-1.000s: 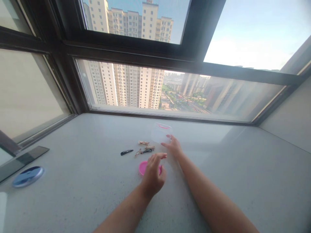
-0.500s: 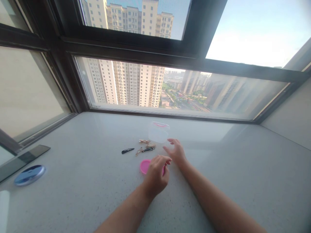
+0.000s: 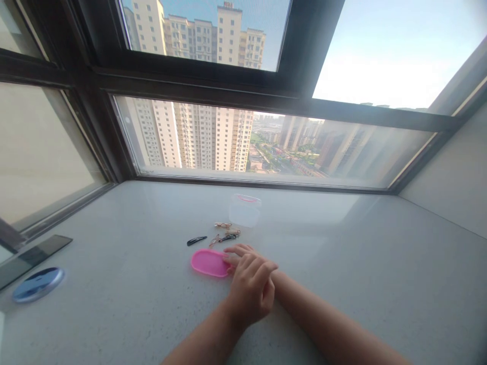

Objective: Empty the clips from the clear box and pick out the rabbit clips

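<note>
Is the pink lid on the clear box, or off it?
Off. The pink lid lies flat on the sill, apart from the clear box.

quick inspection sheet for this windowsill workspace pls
surface: pale grey speckled sill, no spills seen
job's things: pink oval lid lying flat; clear box beyond it, not touching, with something pink inside
clutter: black hair clip; small cluster of clips between lid and box; blue round disc and dark flat strip at far left
hands: left hand lies over right hand; fingertips touch the lid's right end; grip hidden
cables: nothing seen
surroundings: dark window frame, high-rise blocks outside; no other person seen
</note>
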Motion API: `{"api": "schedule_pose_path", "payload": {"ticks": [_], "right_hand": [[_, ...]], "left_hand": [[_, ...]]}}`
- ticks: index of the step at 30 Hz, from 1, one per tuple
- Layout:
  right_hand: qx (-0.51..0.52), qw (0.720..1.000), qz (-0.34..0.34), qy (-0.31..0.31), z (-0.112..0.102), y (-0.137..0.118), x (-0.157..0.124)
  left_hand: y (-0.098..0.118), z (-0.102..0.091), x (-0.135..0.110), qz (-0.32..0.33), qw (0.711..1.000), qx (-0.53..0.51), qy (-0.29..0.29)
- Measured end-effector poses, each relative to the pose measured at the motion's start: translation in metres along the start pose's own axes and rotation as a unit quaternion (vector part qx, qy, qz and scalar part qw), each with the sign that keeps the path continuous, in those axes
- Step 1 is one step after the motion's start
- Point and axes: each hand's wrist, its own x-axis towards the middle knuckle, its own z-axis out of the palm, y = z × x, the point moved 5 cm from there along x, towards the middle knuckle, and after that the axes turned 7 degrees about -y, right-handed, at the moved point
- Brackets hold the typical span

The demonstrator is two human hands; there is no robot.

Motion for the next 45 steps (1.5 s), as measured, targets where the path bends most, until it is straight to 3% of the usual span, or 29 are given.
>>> {"api": "schedule_pose_path", "payload": {"ticks": [3,6,11,15,17,20,24,33,39,45], "right_hand": [[-0.089,0.996,-0.027,0.016,0.003,-0.007,0.011],[-0.108,0.993,-0.012,0.053,-0.004,0.001,0.016],[-0.113,0.98,0.061,0.149,-0.024,0.023,0.017],[-0.074,0.946,0.146,0.278,-0.049,0.037,0.005],[-0.046,0.935,0.173,0.305,-0.057,0.044,0.0],[0.013,0.942,0.181,0.284,-0.057,0.053,0.001],[0.104,0.956,0.163,0.222,-0.036,0.055,0.018],[0.281,0.941,0.1,0.162,0.012,0.027,0.055],[0.337,0.915,0.103,0.196,0.005,0.032,0.051],[0.401,0.89,0.112,0.185,0.003,0.044,0.055]], "left_hand": [[0.0,0.0,-0.001,0.01,1.0,-0.012,0.003],[-0.001,-0.001,-0.001,0.008,1.0,-0.017,0.006],[-0.008,-0.002,0.0,-0.026,0.999,-0.032,0.027],[-0.011,-0.002,0.002,-0.041,0.998,-0.047,0.028],[-0.013,-0.002,0.002,-0.048,0.997,-0.051,0.027],[-0.015,-0.002,0.002,-0.052,0.996,-0.061,0.026],[-0.015,0.0,0.002,-0.043,0.995,-0.084,0.031],[-0.016,-0.002,0.0,-0.04,0.995,-0.074,0.044],[-0.017,-0.004,0.0,-0.036,0.995,-0.084,0.049],[-0.018,-0.005,0.0,-0.039,0.994,-0.082,0.055]]}}
